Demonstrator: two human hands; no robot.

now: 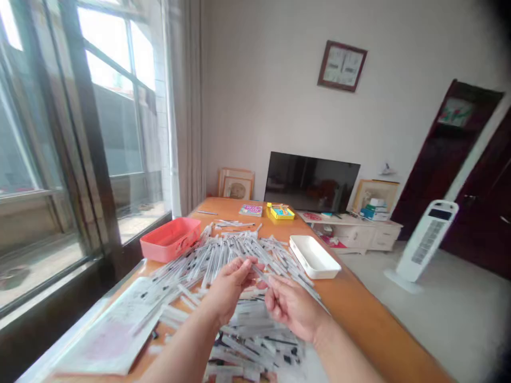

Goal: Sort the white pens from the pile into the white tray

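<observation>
At left, a coral-red rectangular plastic basket point(159, 251) borders a heap of slim translucent plastic pens point(215, 259), crowding the hands' space. At centre, the left hand point(231, 279) and right hand point(293, 306) pinch one slim pale tube point(261, 274) in their fingers — one underway, many seemingly remaining. Right stands a white rectangular plastic tray point(326, 273).

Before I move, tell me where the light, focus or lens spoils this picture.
In the head view, the upper window panes are washed out; in the head view, the tower fan leans, likely from lens distortion, and the right corners go dark; in the head view, the paper booklet and the loose pen parts near the bottom edge look smeared and soft.
</observation>
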